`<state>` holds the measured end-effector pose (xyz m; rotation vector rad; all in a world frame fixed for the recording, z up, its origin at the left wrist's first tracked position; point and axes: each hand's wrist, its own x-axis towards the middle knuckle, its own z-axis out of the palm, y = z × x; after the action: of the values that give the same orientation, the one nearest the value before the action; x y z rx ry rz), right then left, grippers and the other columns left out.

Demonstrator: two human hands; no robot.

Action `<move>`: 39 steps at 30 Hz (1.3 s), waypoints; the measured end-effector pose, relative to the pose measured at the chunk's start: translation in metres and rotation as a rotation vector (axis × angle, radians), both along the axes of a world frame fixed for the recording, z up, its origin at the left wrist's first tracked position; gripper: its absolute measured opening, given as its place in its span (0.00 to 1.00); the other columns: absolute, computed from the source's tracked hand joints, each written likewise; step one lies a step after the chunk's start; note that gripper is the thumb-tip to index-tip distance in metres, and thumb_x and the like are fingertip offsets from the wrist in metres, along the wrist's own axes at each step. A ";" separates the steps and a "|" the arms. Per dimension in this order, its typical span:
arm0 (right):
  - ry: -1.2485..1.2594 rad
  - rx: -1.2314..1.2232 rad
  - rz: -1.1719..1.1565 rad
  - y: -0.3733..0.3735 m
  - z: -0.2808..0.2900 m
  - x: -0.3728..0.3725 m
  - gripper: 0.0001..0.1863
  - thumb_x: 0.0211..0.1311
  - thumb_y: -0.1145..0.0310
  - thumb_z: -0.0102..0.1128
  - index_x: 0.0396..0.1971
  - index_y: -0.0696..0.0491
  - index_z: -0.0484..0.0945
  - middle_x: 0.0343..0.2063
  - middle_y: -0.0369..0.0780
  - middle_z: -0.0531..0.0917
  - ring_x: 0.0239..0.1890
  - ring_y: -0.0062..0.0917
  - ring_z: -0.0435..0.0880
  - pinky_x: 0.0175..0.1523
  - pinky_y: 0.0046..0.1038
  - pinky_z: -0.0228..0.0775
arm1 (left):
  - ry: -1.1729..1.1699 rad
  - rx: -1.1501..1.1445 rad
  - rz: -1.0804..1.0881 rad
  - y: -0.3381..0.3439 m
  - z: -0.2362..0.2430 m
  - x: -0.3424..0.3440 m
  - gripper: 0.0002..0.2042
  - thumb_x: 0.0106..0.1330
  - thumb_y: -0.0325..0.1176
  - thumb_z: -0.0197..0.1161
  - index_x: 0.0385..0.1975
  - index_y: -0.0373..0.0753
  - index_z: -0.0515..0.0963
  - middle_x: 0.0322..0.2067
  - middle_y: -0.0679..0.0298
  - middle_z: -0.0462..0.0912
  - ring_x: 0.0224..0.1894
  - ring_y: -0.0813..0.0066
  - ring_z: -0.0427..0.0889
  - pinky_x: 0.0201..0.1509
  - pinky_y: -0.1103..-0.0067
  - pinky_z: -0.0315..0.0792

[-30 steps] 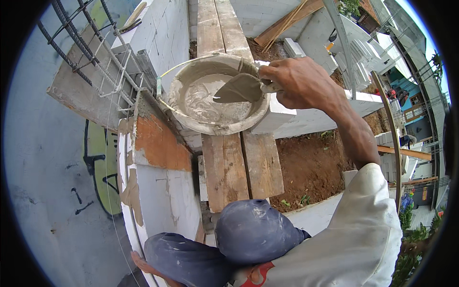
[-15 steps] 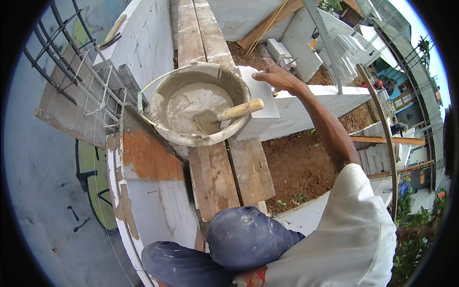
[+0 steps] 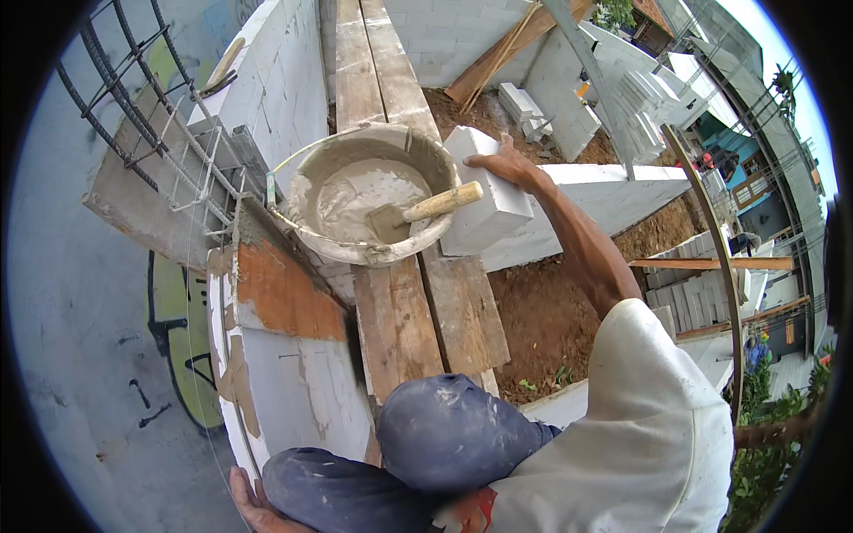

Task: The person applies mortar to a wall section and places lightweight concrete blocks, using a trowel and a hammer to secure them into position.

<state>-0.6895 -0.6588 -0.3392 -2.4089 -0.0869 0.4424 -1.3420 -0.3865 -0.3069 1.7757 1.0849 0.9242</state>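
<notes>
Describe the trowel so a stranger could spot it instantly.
Find the central planks, then the round bucket partway along. The trowel leans inside, blade in mortar. Its rounded wooden handle, jutting over the right rim, sets it apart from the boxy white block.

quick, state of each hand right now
Left hand: beside the white wall; grip can't be told.
Right hand: closed on the white block.

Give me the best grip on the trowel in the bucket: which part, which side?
Likely the wooden handle, from the right and above. The trowel's blade sits down in the mortar, while the handle slants up across the bucket's right rim, free end clear. The right hand is on the white block right beside it.
</notes>
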 end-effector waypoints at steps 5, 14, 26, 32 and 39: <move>-0.061 0.185 -0.223 -0.038 0.006 -0.044 0.72 0.43 0.49 0.81 0.79 0.69 0.43 0.61 0.64 0.77 0.52 0.45 0.89 0.55 0.40 0.84 | 0.071 0.439 -0.136 0.000 0.048 0.024 0.29 0.82 0.49 0.53 0.64 0.26 0.77 0.64 0.42 0.79 0.69 0.49 0.76 0.73 0.55 0.70; -0.276 0.765 -0.368 -0.155 0.020 -0.177 0.60 0.50 0.53 0.72 0.76 0.70 0.51 0.55 0.64 0.75 0.52 0.45 0.85 0.51 0.40 0.84 | -0.043 0.251 -0.577 0.014 0.043 0.106 0.32 0.82 0.56 0.55 0.67 0.29 0.73 0.65 0.43 0.77 0.69 0.50 0.75 0.74 0.57 0.67; -0.695 0.648 0.011 -0.137 0.183 -0.233 0.74 0.29 0.36 0.76 0.78 0.65 0.57 0.63 0.59 0.73 0.65 0.53 0.79 0.69 0.47 0.72 | -0.120 -0.681 -1.314 -0.030 0.069 0.240 0.51 0.72 0.76 0.49 0.79 0.32 0.60 0.71 0.45 0.72 0.74 0.52 0.73 0.76 0.59 0.66; -0.826 0.657 1.118 0.026 0.276 -0.261 0.71 0.30 0.36 0.84 0.75 0.61 0.64 0.58 0.56 0.80 0.57 0.48 0.86 0.64 0.47 0.79 | -0.869 -2.065 -1.210 0.008 0.045 0.208 0.49 0.76 0.73 0.45 0.81 0.35 0.55 0.76 0.40 0.65 0.74 0.37 0.71 0.77 0.50 0.67; -1.157 0.231 1.914 0.116 0.315 -0.332 0.43 0.60 0.51 0.77 0.74 0.45 0.71 0.55 0.46 0.85 0.55 0.44 0.89 0.62 0.48 0.84 | -0.855 -1.445 -0.928 0.026 0.096 0.144 0.46 0.78 0.68 0.50 0.82 0.36 0.53 0.75 0.43 0.67 0.74 0.40 0.72 0.78 0.53 0.67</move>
<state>-1.0216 -0.5427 -0.0240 -1.2563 -2.6744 -0.2952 -1.1976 -0.3606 -0.2109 0.3728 0.0851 0.0752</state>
